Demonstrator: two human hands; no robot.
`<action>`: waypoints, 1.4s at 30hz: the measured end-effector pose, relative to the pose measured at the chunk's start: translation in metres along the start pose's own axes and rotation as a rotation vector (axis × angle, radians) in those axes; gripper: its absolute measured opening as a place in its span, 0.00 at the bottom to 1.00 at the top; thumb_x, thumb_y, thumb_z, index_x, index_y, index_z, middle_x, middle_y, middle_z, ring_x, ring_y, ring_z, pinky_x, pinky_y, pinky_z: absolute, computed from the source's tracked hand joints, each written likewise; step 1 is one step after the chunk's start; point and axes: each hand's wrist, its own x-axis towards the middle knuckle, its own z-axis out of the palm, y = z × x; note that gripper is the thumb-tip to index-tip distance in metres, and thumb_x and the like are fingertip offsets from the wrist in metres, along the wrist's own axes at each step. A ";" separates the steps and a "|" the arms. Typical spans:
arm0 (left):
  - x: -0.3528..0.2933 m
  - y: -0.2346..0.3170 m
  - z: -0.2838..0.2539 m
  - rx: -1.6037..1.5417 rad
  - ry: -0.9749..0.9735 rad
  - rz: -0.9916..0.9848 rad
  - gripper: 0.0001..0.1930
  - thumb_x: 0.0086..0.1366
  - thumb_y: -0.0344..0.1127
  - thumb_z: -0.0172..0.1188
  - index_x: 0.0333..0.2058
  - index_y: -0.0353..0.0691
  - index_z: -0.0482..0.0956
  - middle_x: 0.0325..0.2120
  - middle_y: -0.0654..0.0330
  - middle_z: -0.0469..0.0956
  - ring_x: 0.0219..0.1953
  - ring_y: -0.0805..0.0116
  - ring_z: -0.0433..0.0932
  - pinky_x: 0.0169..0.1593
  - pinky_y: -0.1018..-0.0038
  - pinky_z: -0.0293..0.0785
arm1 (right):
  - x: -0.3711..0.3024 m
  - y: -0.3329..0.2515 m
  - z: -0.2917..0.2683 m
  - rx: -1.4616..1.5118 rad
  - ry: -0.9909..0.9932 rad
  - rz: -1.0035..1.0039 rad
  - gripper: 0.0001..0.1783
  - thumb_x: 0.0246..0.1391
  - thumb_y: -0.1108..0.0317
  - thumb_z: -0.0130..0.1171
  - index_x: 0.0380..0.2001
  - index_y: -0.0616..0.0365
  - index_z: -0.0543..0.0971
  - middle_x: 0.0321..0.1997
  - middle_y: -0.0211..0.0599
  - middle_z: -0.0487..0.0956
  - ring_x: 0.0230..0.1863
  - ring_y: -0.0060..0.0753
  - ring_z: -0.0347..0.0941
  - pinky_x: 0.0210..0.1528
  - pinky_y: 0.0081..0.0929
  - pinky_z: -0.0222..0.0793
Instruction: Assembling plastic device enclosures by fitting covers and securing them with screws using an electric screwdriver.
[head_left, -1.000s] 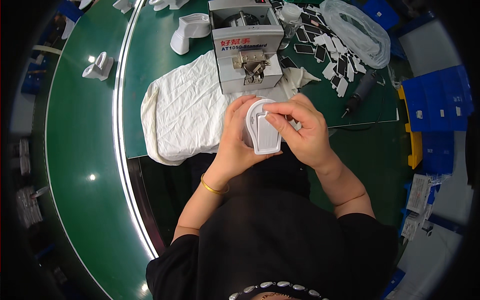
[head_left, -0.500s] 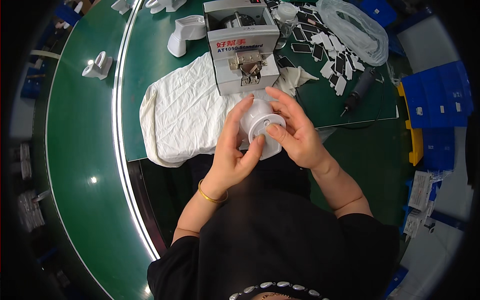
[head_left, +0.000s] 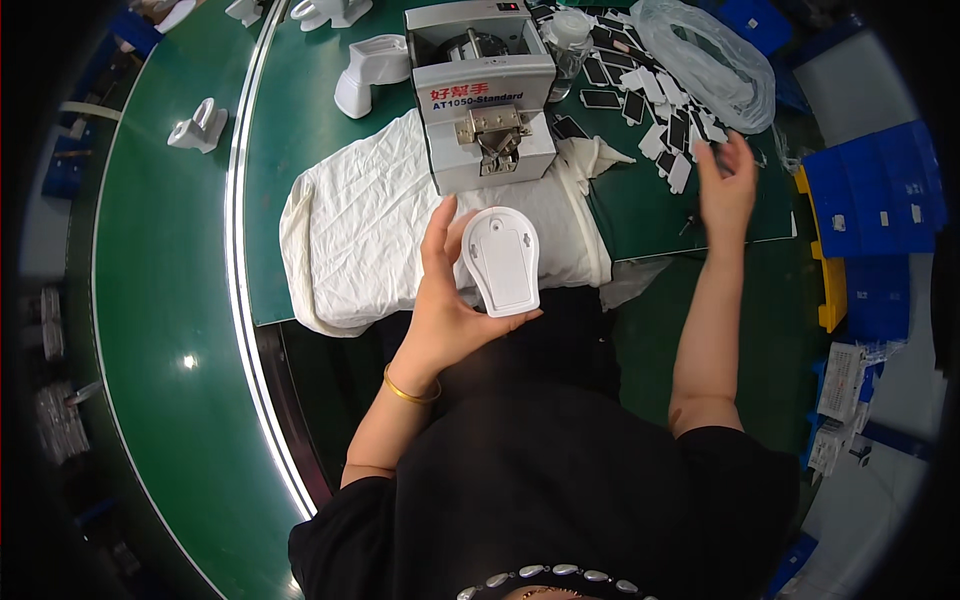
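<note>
My left hand [head_left: 445, 305] grips a white plastic housing [head_left: 505, 262] above the cloth's near edge. The housing's flat face is turned up, with a rounded top end, a shallow rectangular recess and small holes. Thumb below and fingers at the left side hold it. On the right, my right hand [head_left: 728, 190] is at the edge of a pile of small black and white plates [head_left: 655, 125], thumb and fingers apart. Beneath that hand lies an electric screwdriver [head_left: 689, 226], mostly hidden, with only its tip end showing.
A grey metal machine [head_left: 490, 125] stands on the green table behind a white cloth pad [head_left: 365, 225]. Left of it sits a white curved housing [head_left: 368, 75]; a clear jar [head_left: 568, 50] is to its right. A plastic bag [head_left: 710, 60] and blue bins [head_left: 870, 190] are at the right.
My right hand has left the housing and moved right and away to the pile and screwdriver. My left hand now holds the housing alone, its flat face turned up.
</note>
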 end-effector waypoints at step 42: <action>-0.007 -0.023 0.005 0.422 -0.087 0.155 0.40 0.38 0.29 0.77 0.56 0.53 0.78 0.63 0.41 0.64 0.61 0.42 0.69 0.58 0.60 0.72 | -0.036 -0.230 0.050 1.071 -0.508 -0.357 0.21 0.53 0.82 0.61 0.50 0.64 0.70 0.30 0.33 0.78 0.29 0.23 0.76 0.35 0.24 0.74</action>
